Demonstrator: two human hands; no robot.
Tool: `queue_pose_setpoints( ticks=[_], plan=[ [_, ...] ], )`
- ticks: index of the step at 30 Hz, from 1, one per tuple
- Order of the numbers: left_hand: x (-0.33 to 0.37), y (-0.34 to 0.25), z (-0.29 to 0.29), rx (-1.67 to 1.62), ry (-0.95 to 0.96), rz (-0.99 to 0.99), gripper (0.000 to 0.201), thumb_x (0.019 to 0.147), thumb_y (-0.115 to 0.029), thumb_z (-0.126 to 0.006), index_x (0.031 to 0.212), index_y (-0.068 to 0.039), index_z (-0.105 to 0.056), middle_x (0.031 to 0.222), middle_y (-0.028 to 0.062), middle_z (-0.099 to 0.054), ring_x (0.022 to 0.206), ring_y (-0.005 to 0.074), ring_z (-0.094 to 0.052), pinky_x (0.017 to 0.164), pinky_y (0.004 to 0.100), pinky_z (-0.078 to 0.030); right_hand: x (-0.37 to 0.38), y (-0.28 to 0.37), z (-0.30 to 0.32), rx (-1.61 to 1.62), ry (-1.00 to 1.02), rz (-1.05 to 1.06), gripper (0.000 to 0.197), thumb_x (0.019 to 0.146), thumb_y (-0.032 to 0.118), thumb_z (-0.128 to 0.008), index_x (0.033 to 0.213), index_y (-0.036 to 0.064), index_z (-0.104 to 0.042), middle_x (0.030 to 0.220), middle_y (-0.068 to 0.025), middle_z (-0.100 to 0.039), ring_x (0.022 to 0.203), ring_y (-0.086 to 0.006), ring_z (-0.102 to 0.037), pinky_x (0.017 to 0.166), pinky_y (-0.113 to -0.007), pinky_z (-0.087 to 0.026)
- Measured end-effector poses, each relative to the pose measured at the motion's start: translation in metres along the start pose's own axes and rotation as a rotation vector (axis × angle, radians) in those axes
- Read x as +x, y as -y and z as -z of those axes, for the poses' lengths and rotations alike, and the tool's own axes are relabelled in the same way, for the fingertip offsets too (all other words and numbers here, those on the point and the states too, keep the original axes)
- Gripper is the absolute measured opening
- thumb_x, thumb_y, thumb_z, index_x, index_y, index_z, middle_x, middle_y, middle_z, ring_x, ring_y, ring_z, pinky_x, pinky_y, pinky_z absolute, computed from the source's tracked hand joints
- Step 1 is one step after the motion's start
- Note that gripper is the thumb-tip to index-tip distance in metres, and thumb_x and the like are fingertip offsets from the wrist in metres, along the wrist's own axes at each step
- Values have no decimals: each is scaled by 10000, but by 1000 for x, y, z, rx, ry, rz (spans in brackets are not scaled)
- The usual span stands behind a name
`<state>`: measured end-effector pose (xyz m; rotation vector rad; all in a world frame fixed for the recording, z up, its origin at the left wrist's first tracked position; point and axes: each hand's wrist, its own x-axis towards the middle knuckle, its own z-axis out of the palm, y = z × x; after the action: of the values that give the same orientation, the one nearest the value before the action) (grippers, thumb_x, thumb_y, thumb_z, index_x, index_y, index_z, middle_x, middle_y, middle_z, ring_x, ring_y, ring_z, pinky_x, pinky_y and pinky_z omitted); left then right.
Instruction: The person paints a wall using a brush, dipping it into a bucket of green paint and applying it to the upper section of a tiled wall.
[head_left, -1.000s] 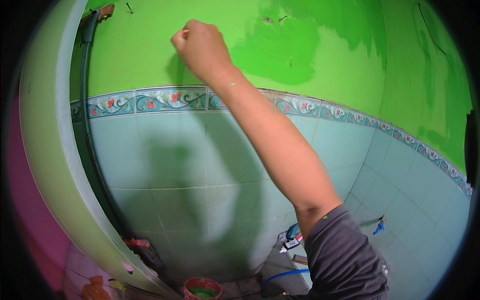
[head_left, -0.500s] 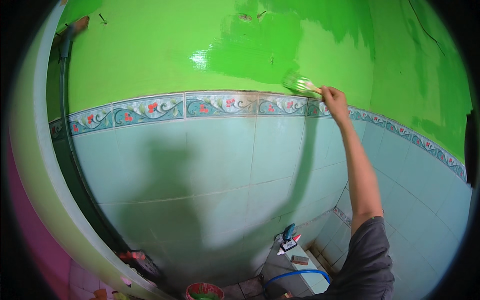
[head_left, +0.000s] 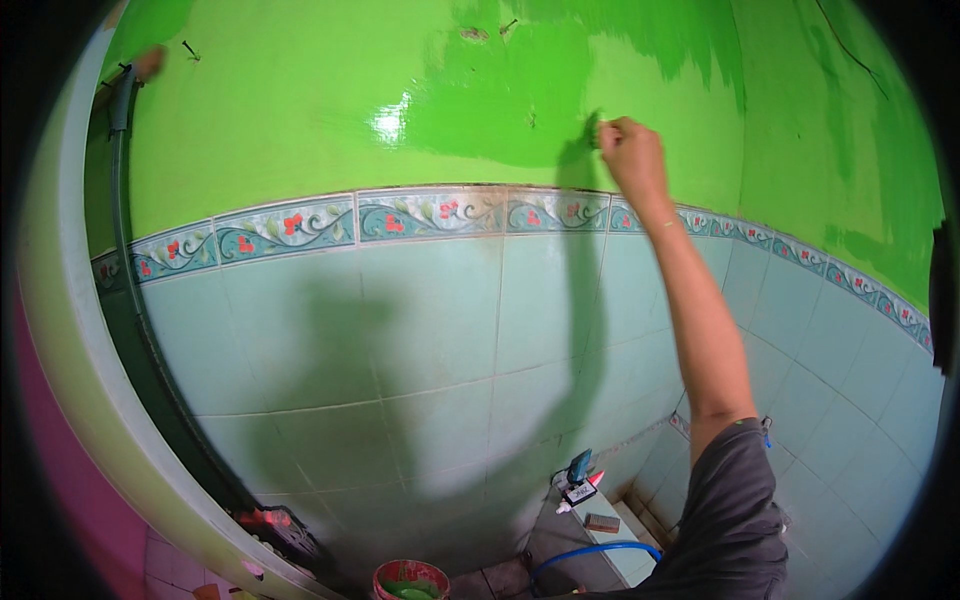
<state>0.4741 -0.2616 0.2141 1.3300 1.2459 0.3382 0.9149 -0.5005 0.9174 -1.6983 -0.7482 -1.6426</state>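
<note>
High on the wall, just above the border tiles, my right hand (head_left: 632, 155) grips a paintbrush (head_left: 596, 136). Its fingers are closed round the handle, and they hide most of the brush. Only a bit of the green bristle end shows, against or very near the wall. Darker wet-looking green paint (head_left: 500, 110) lies to the left of the hand, over a lighter green wall (head_left: 280, 100). My left hand is outside the picture. Low in front stands a red bucket (head_left: 379, 582) with green paint (head_left: 410, 590) inside.
A flowered tile border (head_left: 420, 215) runs below the paint, above pale blue tiles (head_left: 440, 320). At lower right, a ledge (head_left: 632, 570) bears a small box (head_left: 578, 492), a brown block (head_left: 602, 522) and a blue hose (head_left: 600, 547). Nails (head_left: 190, 50) stick out of the wall. A doorframe (head_left: 75, 330) stands left.
My right hand has moved up and left with the paintbrush, which has turned so that the hand now covers most of it. The view has shifted slightly.
</note>
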Motion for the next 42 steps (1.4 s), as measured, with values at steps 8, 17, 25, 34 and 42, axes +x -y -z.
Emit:
queue_pose_setpoints(
  ticks=[8, 17, 25, 34, 42],
  plan=[
    [18, 16, -2, 117, -30, -39, 305, 908, -304, -577, 887, -2, -547, 765, 48, -524, 671, 172, -476, 585, 351, -391, -13, 102, 3, 271, -138, 168, 231, 876, 181, -613, 785, -32, -615, 713, -193, -621, 601, -324, -616, 558, -400, -484],
    [11, 28, -7, 104, -41, -59, 327, 906, -301, -571, 965, 20, -567, 833, 69, -560, 727, 176, -511, 618, 349, -414, -2, 98, -8, 1094, 64, -315, 292, 899, 218, -632, 939, -72, -629, 738, -101, -645, 581, -138, -631, 533, -239, -524],
    [-4, 44, -20, -647, -52, -110, 416, 885, -312, -563, 1121, 30, -591, 957, 107, -609, 840, 184, -556, 700, 349, -449, 9, 171, -44, 1332, 256, -213, 268, 887, 192, -633, 890, -76, -640, 762, -115, -662, 624, -153, -660, 593, -246, -546],
    [-34, 16, -12, 14, -266, -71, 463, 862, -437, -594, 1018, -1, -610, 862, 107, -603, 767, 213, -551, 678, 370, -444, 0, 293, -95, 1404, 294, -54, 262, 898, 178, -593, 827, -73, -621, 667, -109, -652, 592, -164, -678, 505, -249, -513],
    [-5, 28, 1, -26, -176, -69, 416, 866, -404, -637, 967, -1, -606, 826, 94, -588, 728, 229, -540, 653, 381, -441, 20, 164, -63, 908, 283, -225, 296, 924, 232, -584, 859, -39, -683, 699, -89, -670, 589, -128, -663, 558, -243, -552]
  ],
)
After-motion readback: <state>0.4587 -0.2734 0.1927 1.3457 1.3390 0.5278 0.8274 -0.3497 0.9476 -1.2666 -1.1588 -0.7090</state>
